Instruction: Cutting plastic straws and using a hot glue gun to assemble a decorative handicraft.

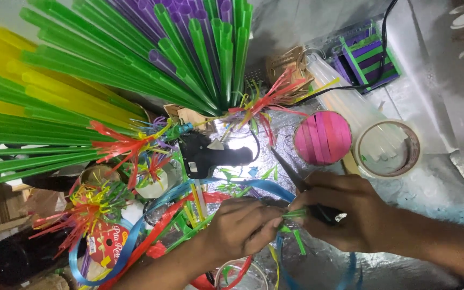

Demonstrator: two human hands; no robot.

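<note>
Where fingers pinch green straw piece [295, 214], scissors [302, 189] in right hand [345, 215] half hidden.

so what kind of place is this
Probably a home craft bench: bundles of green straws, a black glue gun and a tape roll crowd it, while both hands snip a straw piece with scissors.

Bright, even light falls from above. Hard glare burns out the foil-covered counter [436, 102] behind the black glue gun [210, 156]. The green straws [81, 70] near the lens look soft and stretched; the hands throw faint shadows.
</note>
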